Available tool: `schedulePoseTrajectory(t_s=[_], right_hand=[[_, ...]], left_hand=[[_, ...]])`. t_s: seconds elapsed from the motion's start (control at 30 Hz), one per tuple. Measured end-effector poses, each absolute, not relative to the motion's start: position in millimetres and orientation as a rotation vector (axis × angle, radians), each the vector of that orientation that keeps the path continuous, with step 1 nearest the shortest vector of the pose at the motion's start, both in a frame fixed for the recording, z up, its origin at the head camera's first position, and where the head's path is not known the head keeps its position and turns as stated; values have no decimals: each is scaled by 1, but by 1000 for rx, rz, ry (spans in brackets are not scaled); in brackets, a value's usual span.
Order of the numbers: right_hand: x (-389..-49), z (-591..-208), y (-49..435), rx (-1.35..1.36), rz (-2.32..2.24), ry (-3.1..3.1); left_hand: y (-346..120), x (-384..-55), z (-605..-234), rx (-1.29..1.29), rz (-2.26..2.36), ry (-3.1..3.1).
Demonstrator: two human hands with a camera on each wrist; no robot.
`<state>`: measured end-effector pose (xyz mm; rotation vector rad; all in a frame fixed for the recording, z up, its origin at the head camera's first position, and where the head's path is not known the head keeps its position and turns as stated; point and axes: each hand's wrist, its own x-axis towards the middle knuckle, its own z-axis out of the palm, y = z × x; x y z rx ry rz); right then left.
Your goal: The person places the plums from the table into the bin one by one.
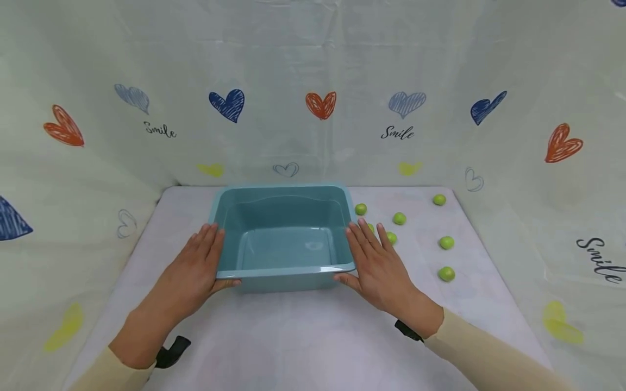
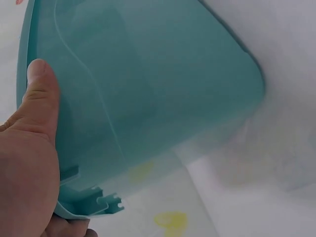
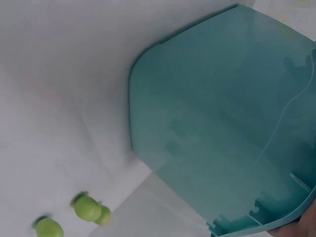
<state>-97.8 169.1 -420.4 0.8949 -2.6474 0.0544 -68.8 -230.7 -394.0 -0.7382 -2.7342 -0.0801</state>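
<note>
A light teal plastic basin stands on the white-covered table, with a rounded rim and nothing inside. My left hand holds its front left corner. The fingers lie extended along the side rim, and the thumb is against the front wall under the rim. At the front right corner my right hand holds it the same way, fingers stretched along the side and thumb below the front rim. Only a small part of the right hand's fingers shows in the right wrist view.
Several small green round fruits lie on the table right of the basin, among them a near one and a far one. Some sit close behind my right fingers. A pale curtain with printed hearts encloses the table.
</note>
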Motion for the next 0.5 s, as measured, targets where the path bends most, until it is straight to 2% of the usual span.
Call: schedulePoseTrajectory(t_s=[0.5], right_hand=[[-85, -423, 163, 886, 113, -2659]], left_hand=[[-233, -60, -398, -747, -106, -2725]])
